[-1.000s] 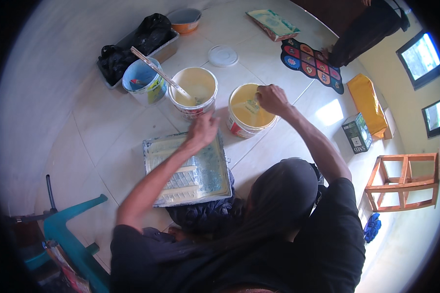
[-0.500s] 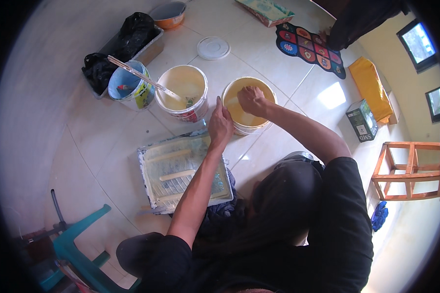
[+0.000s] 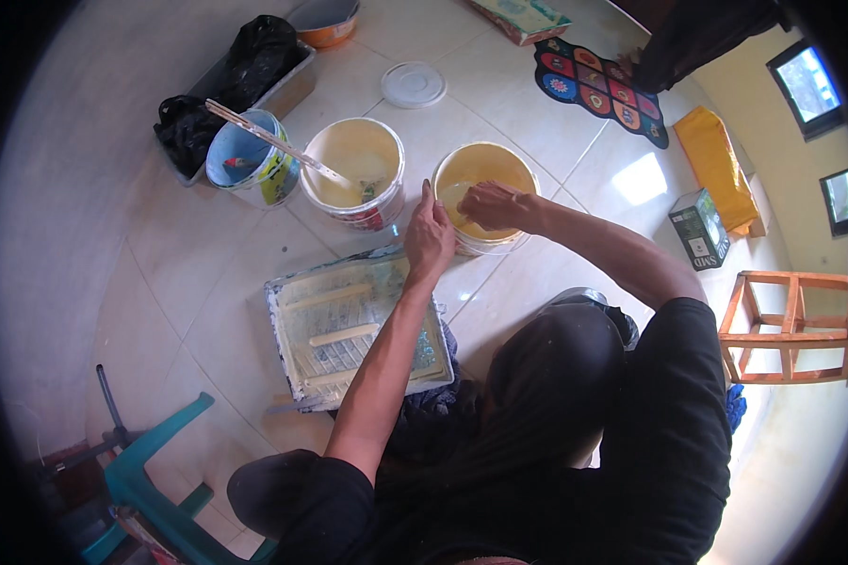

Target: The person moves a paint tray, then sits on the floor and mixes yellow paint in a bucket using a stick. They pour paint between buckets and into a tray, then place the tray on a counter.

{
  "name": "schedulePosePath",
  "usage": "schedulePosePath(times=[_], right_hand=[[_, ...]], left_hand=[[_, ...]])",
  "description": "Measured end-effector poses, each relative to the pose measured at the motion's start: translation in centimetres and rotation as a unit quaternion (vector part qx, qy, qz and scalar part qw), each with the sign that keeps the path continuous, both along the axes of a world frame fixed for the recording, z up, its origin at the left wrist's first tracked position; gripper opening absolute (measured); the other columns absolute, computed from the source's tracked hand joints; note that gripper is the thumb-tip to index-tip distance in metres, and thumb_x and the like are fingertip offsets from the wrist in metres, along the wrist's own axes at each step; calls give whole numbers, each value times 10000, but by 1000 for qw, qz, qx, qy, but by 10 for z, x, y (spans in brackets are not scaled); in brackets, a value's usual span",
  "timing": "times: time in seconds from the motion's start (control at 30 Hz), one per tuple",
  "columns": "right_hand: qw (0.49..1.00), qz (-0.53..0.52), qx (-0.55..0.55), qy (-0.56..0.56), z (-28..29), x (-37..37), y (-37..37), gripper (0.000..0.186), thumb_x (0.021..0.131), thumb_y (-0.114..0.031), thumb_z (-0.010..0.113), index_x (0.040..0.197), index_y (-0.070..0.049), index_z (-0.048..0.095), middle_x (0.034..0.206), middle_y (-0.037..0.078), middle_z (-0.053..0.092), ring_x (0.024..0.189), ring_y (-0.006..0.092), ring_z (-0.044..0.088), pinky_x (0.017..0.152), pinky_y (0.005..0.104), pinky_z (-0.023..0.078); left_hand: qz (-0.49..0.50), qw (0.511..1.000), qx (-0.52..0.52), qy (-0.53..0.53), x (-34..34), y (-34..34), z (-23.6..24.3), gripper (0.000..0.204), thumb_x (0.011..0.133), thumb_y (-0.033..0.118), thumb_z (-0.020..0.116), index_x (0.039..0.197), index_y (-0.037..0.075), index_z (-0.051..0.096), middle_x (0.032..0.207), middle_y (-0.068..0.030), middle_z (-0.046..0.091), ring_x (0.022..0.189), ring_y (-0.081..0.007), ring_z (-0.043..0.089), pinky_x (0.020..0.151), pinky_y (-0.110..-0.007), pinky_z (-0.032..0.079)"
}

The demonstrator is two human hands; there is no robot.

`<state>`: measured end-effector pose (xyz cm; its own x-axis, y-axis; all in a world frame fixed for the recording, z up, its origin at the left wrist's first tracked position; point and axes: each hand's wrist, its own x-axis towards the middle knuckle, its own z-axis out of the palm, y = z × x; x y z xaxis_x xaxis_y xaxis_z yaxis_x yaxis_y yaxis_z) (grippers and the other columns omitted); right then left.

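My right hand (image 3: 495, 206) is closed inside a round white bucket (image 3: 509, 158) with a cream-yellow interior. Whatever its curled fingers hold is hidden from above. Against the bucket's outer left side rests my left hand (image 3: 430, 237), fingers stretched along the wall. Left of it stands a second white bucket (image 3: 334, 146), cream paint inside, with a long paint-stained stick (image 3: 278, 143) leaning across its rim. Below my left hand lies a paint tray (image 3: 297, 311) with ridges, smeared in cream paint. My left forearm covers part of the tray.
A small blue-lined bucket (image 3: 251, 141) stands beside a grey bin (image 3: 290, 87) with black plastic bags (image 3: 262, 52). Farther off lie a white lid (image 3: 414, 85) and a patterned mat (image 3: 601, 91). At right are a dark box (image 3: 699, 229) and wooden stool (image 3: 790, 334); a green chair (image 3: 151, 452) is lower left.
My right hand has moved toward me and slightly left inside the bucket, its elbow swinging outward. My left hand stays against the bucket's side. The view has shifted slightly.
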<state>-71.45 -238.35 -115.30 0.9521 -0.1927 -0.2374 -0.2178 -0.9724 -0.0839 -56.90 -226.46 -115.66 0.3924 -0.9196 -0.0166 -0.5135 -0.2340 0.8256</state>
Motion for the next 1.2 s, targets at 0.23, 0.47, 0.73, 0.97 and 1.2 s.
schedulePosePath(times=[0.23,0.47,0.73,0.97,1.2], right_hand=[[996,-44,-74,-21,52,-3,8,173,755,-103,661,914,-53,616,843,110,623,869,284,624,762,378,500],[984,-63,-159,51,12,20,-13,54,783,-91,592,773,-63,637,843,102,669,873,258,642,742,372,513],[971,-211,-50,99,22,15,-2,111,729,-100,611,758,-51,706,797,146,688,825,288,672,718,377,528],[935,-312,114,126,50,11,14,146,677,-109,639,769,-26,716,834,164,694,826,311,672,710,392,520],[945,-316,22,84,70,8,11,132,734,-137,630,811,-53,695,855,122,689,883,276,659,770,392,513]], left_hand=[[-4,1000,-10,22,5,3,0,480,989,232,392,1429,44,373,1193,-220,597,1033,-365,615,882,-427,486],[2,1000,-12,0,-3,1,-3,470,977,211,411,1416,44,393,1182,-223,597,1037,-368,605,883,-427,479],[53,994,-83,-37,-10,2,-8,439,971,167,423,1380,7,427,1110,-210,621,992,-358,615,856,-420,489],[46,994,-95,-32,-12,1,-9,432,971,164,420,1371,3,440,1115,-212,624,995,-358,616,855,-419,490],[31,998,-51,-6,-8,3,-1,440,970,182,422,1373,8,443,1123,-210,622,1004,-354,617,866,-422,485]])
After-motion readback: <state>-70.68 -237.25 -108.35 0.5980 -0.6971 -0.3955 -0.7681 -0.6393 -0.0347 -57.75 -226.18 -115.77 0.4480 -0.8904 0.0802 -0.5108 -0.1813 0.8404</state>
